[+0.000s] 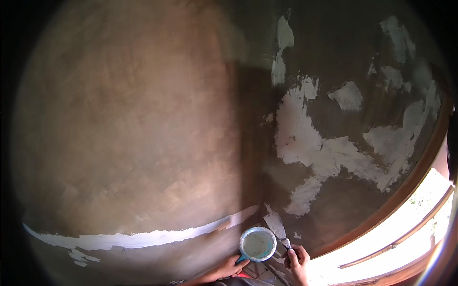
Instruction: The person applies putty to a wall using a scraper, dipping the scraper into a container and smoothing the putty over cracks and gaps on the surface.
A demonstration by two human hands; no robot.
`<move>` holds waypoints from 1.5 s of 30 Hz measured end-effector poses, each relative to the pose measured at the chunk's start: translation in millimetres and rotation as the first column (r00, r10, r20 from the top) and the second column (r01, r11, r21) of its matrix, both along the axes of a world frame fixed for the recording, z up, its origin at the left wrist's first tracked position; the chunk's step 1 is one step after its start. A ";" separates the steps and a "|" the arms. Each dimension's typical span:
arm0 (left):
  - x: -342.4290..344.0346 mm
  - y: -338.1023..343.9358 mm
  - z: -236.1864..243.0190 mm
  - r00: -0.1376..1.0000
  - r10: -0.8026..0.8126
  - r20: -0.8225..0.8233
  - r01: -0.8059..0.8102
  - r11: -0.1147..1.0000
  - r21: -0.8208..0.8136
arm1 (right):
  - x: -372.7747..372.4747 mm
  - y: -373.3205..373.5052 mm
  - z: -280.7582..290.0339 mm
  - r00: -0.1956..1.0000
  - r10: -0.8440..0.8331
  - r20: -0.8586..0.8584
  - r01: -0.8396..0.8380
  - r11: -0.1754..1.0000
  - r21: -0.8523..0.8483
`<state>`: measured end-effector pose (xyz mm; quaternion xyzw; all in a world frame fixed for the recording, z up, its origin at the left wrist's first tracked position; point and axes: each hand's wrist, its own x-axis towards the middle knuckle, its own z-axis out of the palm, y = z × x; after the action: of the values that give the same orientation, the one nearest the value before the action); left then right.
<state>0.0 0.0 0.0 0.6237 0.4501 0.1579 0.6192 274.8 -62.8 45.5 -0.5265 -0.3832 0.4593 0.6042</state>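
Note:
At the bottom middle, my left hand (229, 268) grips the handle of a teal cup (241, 258), whose inside and rim are coated with pale putty. Just right of it, my right hand (297, 261) is closed round the handle of a putty knife (276, 225). Whitish putty smears the knife's broad blade, which points up and left beside the cup's rim. Ahead of the blade rises a dark wall (329, 200) with uneven white putty patches (298, 128).
A sunlit brown wall (133, 119) fills the left side, meeting the darker wall at a corner. A white putty strip (143, 240) runs along its lower part. At the right, a brown wooden frame (381, 217) borders a bright opening crossed by a bar (372, 257).

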 end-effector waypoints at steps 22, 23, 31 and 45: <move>10.3 8.0 56.5 0.996 0.029 -0.088 -0.032 0.999 -0.025 | 45.0 3.7 58.0 0.973 -0.169 0.155 0.142 0.975 0.172; 11.0 11.6 67.3 0.993 0.036 -0.116 -0.039 0.999 -0.023 | 41.5 2.3 67.8 0.978 -0.179 0.111 0.152 0.964 0.217; -0.2 21.0 54.1 0.997 -0.021 -0.079 0.036 0.981 0.190 | 9.5 2.0 116.4 0.760 -0.097 0.642 0.091 0.995 0.042; -12.1 28.1 37.7 0.995 -0.082 0.049 0.073 0.983 0.167 | -47.8 54.0 72.2 0.731 0.030 0.682 0.023 0.997 -0.069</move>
<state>-12.1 28.1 37.7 0.6853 0.3934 0.1876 0.5834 227.0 -8.7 117.7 -0.6793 -0.5620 0.2489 0.4009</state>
